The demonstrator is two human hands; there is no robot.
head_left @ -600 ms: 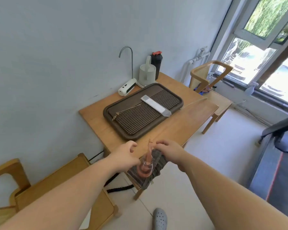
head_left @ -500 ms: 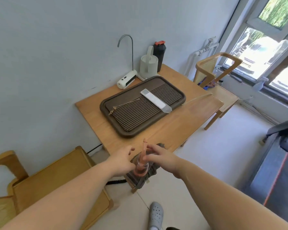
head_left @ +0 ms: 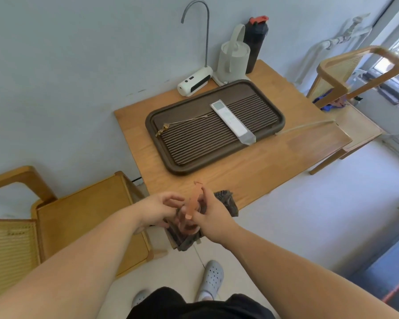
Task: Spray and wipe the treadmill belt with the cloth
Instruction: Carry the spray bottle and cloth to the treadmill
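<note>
Spray bottle [head_left: 191, 207] stands upright on the cloth [head_left: 226, 201] at the near corner of the table [head_left: 263, 166], between both hands. Right hand [head_left: 213, 215] grips it; I cannot tell whether the half-curled left hand [head_left: 157, 208] holds anything.

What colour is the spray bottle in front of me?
Orange; the spray bottle shows best in the head view.

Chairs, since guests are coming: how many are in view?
2. The left chair stands beside the table's left end, the right chair at its right end; more may be out of frame.
</note>
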